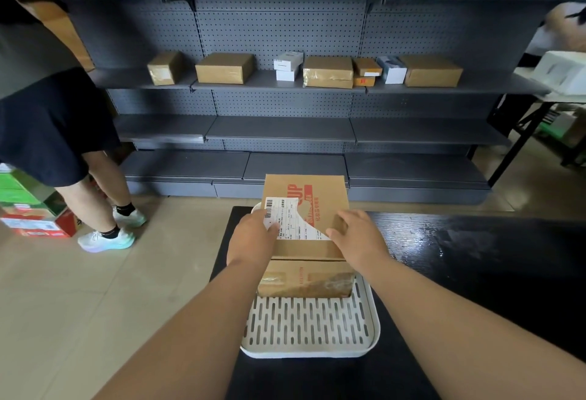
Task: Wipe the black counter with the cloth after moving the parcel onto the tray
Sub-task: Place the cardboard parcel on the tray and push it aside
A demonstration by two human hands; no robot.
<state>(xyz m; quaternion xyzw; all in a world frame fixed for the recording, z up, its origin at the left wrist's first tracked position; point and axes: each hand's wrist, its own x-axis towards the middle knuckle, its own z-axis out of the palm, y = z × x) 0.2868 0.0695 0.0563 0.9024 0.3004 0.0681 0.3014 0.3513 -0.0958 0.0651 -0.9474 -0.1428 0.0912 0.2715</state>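
— Parcel (304, 225): location?
— Far half of white tray (310, 326), long axis pointing away. Left hand (253, 238) curls over its left edge; right hand (358, 234) lies flat on top.
— Black counter (475, 257)?
— Mostly rightward, nearer right hand. Cloth unseen.

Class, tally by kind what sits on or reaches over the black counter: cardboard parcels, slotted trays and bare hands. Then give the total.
brown cardboard parcel with a peeling white label: 1
white slotted plastic tray: 1
bare hands touching the parcel: 2, the left hand and the right hand
Total: 4
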